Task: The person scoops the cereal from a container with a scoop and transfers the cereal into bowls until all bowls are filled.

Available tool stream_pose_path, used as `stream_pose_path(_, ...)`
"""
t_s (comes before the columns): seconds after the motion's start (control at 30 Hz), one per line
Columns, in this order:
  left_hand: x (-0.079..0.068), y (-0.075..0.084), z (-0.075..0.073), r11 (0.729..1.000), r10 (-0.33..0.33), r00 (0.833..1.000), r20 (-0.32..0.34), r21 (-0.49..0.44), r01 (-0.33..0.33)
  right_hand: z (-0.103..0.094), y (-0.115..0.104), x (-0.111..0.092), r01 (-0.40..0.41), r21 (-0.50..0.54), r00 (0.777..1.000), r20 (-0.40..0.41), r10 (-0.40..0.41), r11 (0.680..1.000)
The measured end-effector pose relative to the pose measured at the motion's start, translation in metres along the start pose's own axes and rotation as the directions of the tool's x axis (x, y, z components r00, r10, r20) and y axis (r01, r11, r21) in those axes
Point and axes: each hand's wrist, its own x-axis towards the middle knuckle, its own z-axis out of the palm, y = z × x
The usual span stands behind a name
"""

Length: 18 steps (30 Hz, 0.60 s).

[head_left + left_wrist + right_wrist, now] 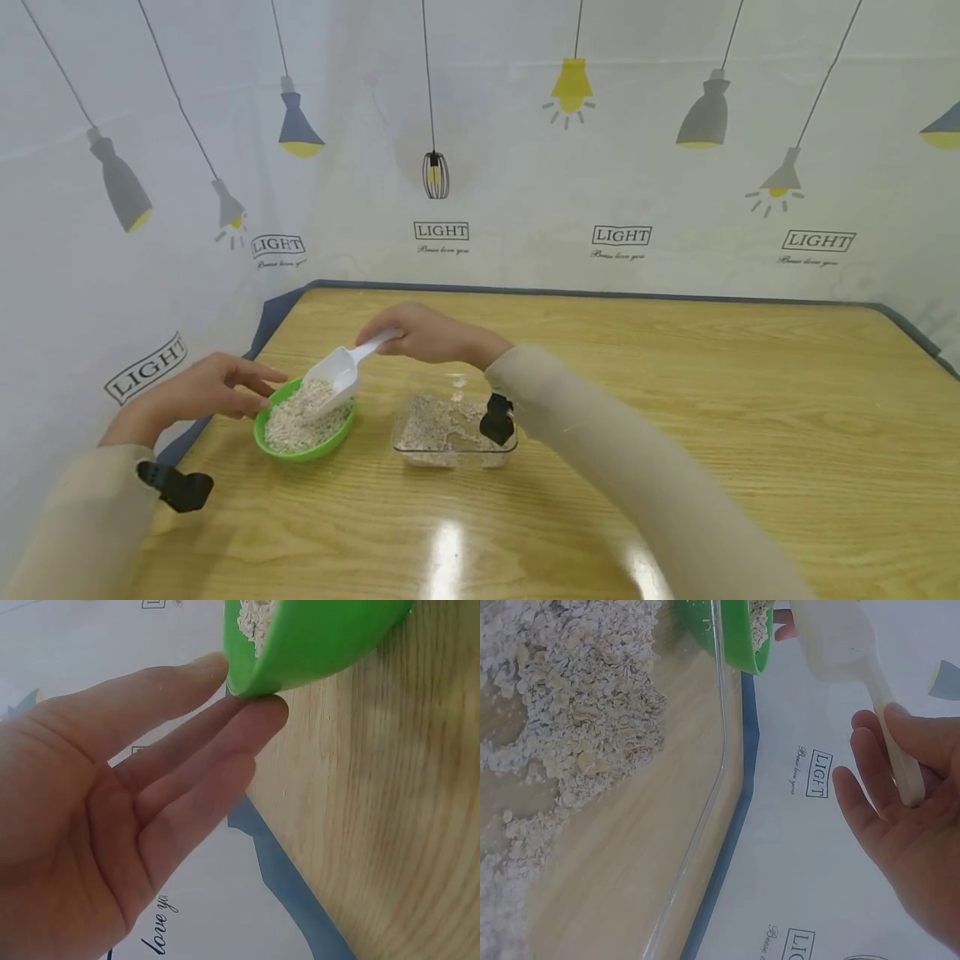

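In the head view my right hand (427,333) grips a white plastic scoop (366,350) by its handle. The scoop's mouth tilts down into a green bowl (318,450), among its pale flakes that look like rolled oats (292,425). My left hand (206,389) is at the bowl's left side; in the left wrist view its thumb and fingertips (270,716) touch the bowl near the rim, with fingers nearly straight. A clear rectangular container (453,454) with more oat flakes (592,682) spread in it stands right of the bowl, below my right forearm.
Everything stands on a wood-grain table (675,400) with a dark blue edge. White sheets (517,150) printed with lamps hang behind it and at its left. A black wrist camera (497,419) on the right sleeve hides part of the container.
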Motion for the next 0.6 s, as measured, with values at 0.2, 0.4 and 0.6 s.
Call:
stream_pose_path(0.2,0.002,-0.005,-0.001,0.997,-0.028,1.000,0.005,-0.072,0.028,0.007,-0.004,0.014,-0.002,-0.048,0.999,0.048,0.004,0.999)
stream_pose_path(0.4,0.002,-0.007,-0.001,0.997,-0.018,1.000,0.006,-0.080,0.019,0.012,-0.007,0.027,0.010,-0.078,0.996,0.094,-0.003,0.997)
stream_pose_path(0.6,0.005,-0.006,0.000,0.998,-0.040,0.999,-0.001,-0.046,0.040,0.016,-0.013,0.034,0.005,-0.121,0.993,0.114,0.009,0.993)
